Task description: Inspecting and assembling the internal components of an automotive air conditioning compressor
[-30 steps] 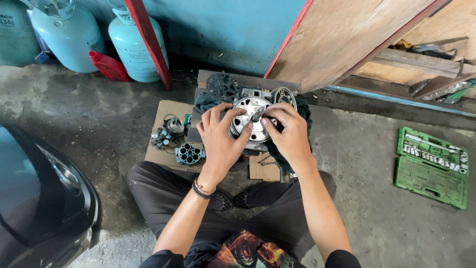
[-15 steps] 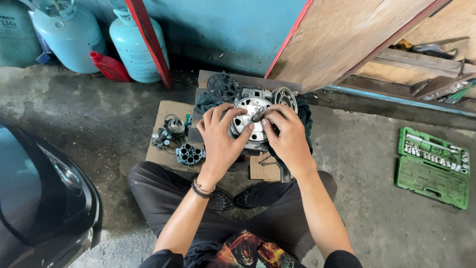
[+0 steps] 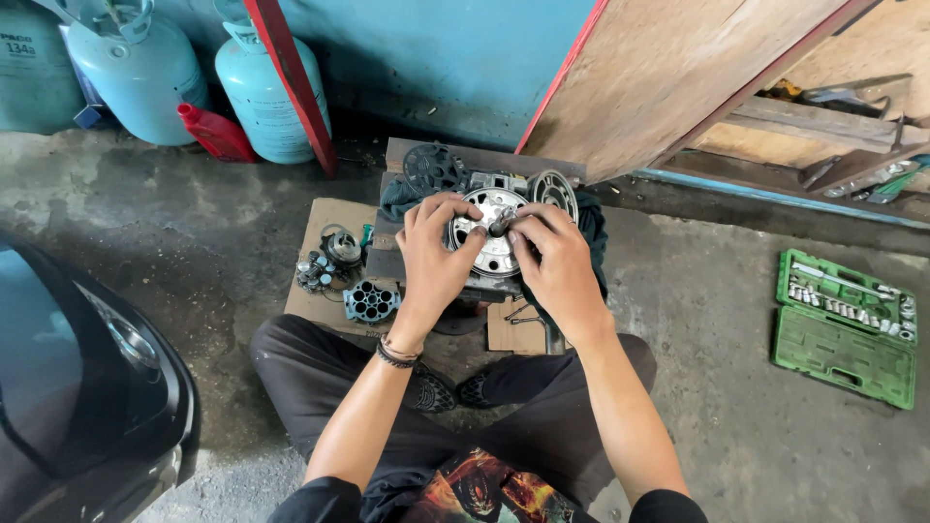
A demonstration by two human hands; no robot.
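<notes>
1. I sit on the concrete floor (image 3: 736,320) with the round silver compressor plate (image 3: 492,242) straight ahead at 12 o'clock, its face turned up toward me, resting on the compressor body over a dark cloth (image 3: 591,232).
2. My left hand (image 3: 433,254) curls over the plate's rim at its 9 o'clock side, fingers spread and gripping.
3. My right hand (image 3: 554,263) covers the 3 o'clock side, thumb and forefinger pinching the small dark shaft end (image 3: 500,227) at the centre.
4. Both hands are equally near; the shaft axis points up toward me.
5. Loose parts (image 3: 334,261) lie on cardboard (image 3: 325,213) at 9 o'clock; the green socket set (image 3: 845,324) sits well apart at 3 o'clock.
</notes>
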